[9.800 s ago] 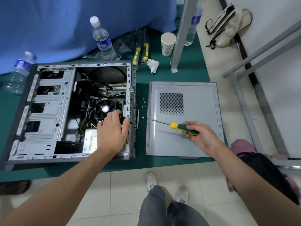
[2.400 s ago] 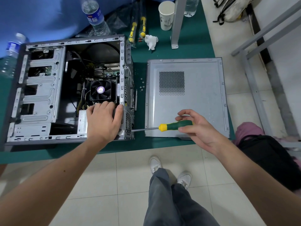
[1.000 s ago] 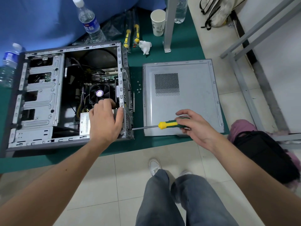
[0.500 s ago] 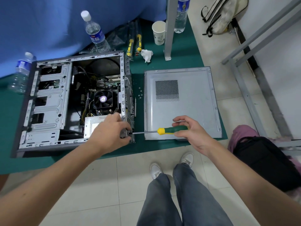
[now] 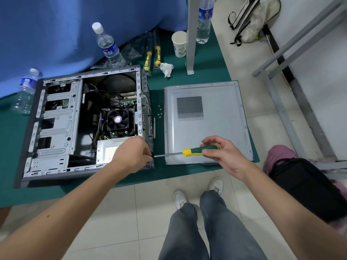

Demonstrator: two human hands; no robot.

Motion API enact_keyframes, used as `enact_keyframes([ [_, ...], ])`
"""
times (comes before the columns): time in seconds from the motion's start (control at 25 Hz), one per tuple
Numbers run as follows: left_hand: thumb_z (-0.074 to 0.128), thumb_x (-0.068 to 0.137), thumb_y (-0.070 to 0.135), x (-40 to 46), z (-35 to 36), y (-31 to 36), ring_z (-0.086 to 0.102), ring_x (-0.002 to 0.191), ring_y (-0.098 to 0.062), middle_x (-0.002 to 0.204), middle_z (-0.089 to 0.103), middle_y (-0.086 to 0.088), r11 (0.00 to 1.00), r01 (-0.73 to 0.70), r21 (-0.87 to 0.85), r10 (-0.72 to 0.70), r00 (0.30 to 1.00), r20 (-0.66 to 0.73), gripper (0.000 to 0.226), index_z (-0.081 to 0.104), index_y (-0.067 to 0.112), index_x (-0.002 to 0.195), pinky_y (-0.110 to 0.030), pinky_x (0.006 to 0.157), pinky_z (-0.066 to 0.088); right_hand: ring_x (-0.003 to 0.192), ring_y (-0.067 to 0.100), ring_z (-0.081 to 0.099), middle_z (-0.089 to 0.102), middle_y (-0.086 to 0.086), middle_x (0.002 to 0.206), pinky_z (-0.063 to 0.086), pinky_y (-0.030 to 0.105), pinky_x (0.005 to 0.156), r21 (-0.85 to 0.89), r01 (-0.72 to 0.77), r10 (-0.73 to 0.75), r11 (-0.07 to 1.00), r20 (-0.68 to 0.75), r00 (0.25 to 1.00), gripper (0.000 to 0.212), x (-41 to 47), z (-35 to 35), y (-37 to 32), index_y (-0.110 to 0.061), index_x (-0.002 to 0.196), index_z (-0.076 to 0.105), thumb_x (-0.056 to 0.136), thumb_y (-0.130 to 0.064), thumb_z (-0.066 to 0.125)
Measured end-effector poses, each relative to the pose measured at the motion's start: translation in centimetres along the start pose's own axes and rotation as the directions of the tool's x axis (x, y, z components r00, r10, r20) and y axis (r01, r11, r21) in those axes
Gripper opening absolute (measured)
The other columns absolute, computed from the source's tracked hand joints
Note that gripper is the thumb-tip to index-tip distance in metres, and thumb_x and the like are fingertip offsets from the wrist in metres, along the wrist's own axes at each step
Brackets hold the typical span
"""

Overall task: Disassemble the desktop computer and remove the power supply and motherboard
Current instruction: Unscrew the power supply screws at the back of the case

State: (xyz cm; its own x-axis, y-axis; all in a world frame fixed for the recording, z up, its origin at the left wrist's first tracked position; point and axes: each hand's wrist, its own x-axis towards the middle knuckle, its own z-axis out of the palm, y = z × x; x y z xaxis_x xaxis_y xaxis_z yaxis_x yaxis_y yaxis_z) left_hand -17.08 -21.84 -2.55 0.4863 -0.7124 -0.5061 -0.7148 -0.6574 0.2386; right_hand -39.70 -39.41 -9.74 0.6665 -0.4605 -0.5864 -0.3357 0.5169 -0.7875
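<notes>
Open computer case (image 5: pixel 56 128) lying on its side at 9 o'clock on the green bench (image 5: pixel 204 76); CPU fan (image 5: pixel 118 120) at its centre, power supply (image 5: pixel 109 151) in the case's 5 o'clock corner. Left hand (image 5: pixel 131 154) rests over the power supply at the rear wall, fingertips curled together at the screwdriver tip; what they pinch cannot be told. Right hand (image 5: pixel 221 154) grips the green-and-yellow handle of the screwdriver (image 5: pixel 187 152), shaft horizontal, pointing toward 9 o'clock into the rear wall. Removed side panel (image 5: pixel 216 102) lies flat at 3 o'clock of the case; loose screws (image 5: pixel 159 111) lie between them. Water bottle (image 5: pixel 108 46) and paper cup (image 5: pixel 179 44) stand at 12 o'clock.
</notes>
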Motion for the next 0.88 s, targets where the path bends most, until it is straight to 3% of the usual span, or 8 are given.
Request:
enact_keyframes([
  [0.12,0.067,0.092,0.016,0.0,-0.4,-0.9,0.053,0.066,0.0,0.081,0.059,0.011,0.99,-0.034,-0.138,0.024,0.997,-0.071,0.01,0.073,0.021,0.085,-0.015,0.055,0.037,0.086,0.02,0.068,0.065,0.012,0.099,0.057,0.031,0.081,0.093,-0.05,0.056,0.994,-0.06,0.997,0.017,-0.4,-0.9,0.0,-0.008,0.101,0.07,0.087,0.001,0.066],
  [0.2,0.065,0.093,0.015,0.1,-0.6,-1.3,0.059,0.061,-0.002,0.08,0.063,0.01,0.934,-0.024,-0.356,-0.022,0.992,-0.123,0.017,0.067,0.028,0.083,-0.009,0.053,0.04,0.081,0.024,0.069,0.067,0.016,0.097,0.058,0.032,0.075,0.18,-0.115,0.128,0.977,-0.062,0.99,0.022,-0.8,-1.1,-0.2,-0.003,0.11,0.067,0.088,-0.007,0.066],
  [0.32,0.064,0.094,0.02,0.0,-0.4,-1.2,0.058,0.058,0.0,0.077,0.07,0.004,0.759,0.028,-0.651,-0.128,0.986,-0.107,0.014,0.072,0.03,0.088,-0.012,0.054,0.047,0.083,0.029,0.069,0.068,0.014,0.094,0.059,0.032,0.072,0.257,-0.246,0.222,0.935,0.119,0.968,0.039,-1.4,0.1,-1.0,0.0,0.12,0.063,0.082,-0.009,0.069],
  [0.4,0.064,0.095,0.022,-0.1,0.0,-0.6,0.06,0.063,-0.002,0.08,0.073,0.005,0.616,0.074,-0.785,-0.143,0.99,-0.019,0.013,0.076,0.026,0.091,-0.017,0.053,0.048,0.078,0.028,0.068,0.066,0.013,0.086,0.058,0.033,0.07,0.22,-0.276,0.236,0.936,0.194,0.952,0.033,-1.4,2.4,-1.9,-0.001,0.115,0.063,0.083,0.002,0.065],
  [0.52,0.066,0.093,0.03,-0.2,0.2,0.4,0.058,0.06,-0.002,0.078,0.074,0.006,0.433,0.164,-0.886,-0.13,0.984,0.118,0.017,0.078,0.02,0.085,-0.014,0.048,0.039,0.059,0.019,0.057,0.057,0.007,0.069,0.049,0.031,0.059,0.011,-0.122,0.12,0.992,0.116,0.986,0.019,-0.9,6.6,-3.4,-0.01,0.091,0.064,0.073,-0.007,0.067],
  [0.68,0.064,0.094,0.026,-0.2,0.2,1.0,0.053,0.056,-0.004,0.074,0.069,0.002,0.337,0.223,-0.915,-0.038,0.974,0.224,0.028,0.076,0.019,0.069,-0.015,0.049,0.035,0.046,0.013,0.051,0.058,-0.004,0.055,0.042,0.022,0.045,-0.19,0.158,-0.155,0.969,0.031,0.987,0.007,-0.3,10.5,-4.7,-0.015,0.086,0.069,0.082,-0.015,0.075],
  [0.88,0.056,0.099,0.022,-0.1,-0.1,0.4,0.051,0.054,-0.006,0.069,0.064,-0.001,0.167,0.273,-0.947,0.049,0.957,0.285,0.029,0.072,0.01,0.077,-0.015,0.046,0.034,0.049,0.008,0.055,0.065,-0.005,0.065,0.047,0.02,0.051,-0.299,0.193,-0.195,0.935,0.026,0.981,0.008,0.8,11.8,-4.6,-0.018,0.084,0.07,0.085,-0.024,0.075],
])
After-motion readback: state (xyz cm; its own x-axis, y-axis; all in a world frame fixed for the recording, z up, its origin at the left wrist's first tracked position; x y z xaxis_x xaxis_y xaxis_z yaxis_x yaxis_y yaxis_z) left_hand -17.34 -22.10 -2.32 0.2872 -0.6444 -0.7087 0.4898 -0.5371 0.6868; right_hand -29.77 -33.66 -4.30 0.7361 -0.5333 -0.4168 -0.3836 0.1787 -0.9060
